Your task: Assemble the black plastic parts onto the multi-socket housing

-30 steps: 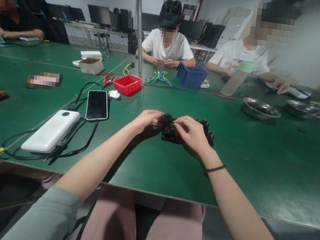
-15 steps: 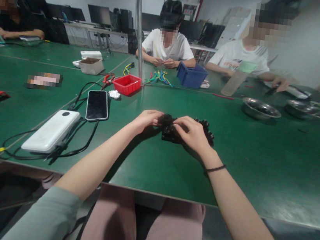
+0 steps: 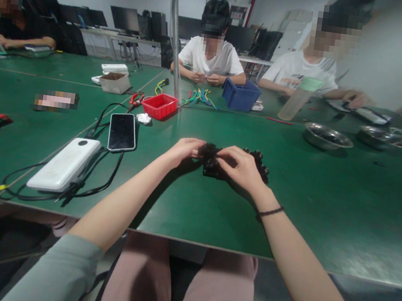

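A black block-like part with knobbly pieces along its far right edge (image 3: 212,169) rests on the green table (image 3: 193,209) in front of me. My left hand (image 3: 186,149) is closed at its left end, the fingertips gripping a dark piece there. From the right, my right hand (image 3: 238,164) reaches over the block, thumb and forefinger pinched together on its upper side. Whatever small thing lies between those right fingertips is too dark and small to make out. Part of the block is hidden under the right hand.
To the left lie a white power bank (image 3: 64,164), a phone (image 3: 123,133) and black cables. Beyond are a red bin (image 3: 160,106), a metal pole (image 3: 176,43), a blue bin (image 3: 241,95) and coloured wires (image 3: 202,97). Steel bowls (image 3: 327,137) stand right. Several people sit around.
My hands and the black block stay almost in place; the right thumb shifts very slightly. At the far right, a co-worker's hand has moved over the table.
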{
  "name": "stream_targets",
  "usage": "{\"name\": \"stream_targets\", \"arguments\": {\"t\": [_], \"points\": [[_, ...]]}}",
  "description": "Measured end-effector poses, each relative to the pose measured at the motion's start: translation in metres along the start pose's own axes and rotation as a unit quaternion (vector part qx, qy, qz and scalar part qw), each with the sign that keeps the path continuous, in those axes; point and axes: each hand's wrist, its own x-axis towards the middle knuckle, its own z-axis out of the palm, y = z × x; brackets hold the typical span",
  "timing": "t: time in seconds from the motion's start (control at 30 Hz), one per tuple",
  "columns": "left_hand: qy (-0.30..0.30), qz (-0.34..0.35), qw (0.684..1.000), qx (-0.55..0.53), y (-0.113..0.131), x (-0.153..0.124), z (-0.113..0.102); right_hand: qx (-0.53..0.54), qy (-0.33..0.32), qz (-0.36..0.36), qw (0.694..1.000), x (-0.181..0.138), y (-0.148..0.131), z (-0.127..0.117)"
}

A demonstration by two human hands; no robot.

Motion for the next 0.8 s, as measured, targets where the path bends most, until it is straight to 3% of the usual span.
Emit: {"name": "stream_targets", "arguments": {"t": [0.8], "points": [[-0.011, 0.008, 1.000, -0.003, -0.0009, 0.0006, -0.0007, -0.008, 0.035, -0.019, 0.999, -0.0002, 0.0027, 0.0022]]}}
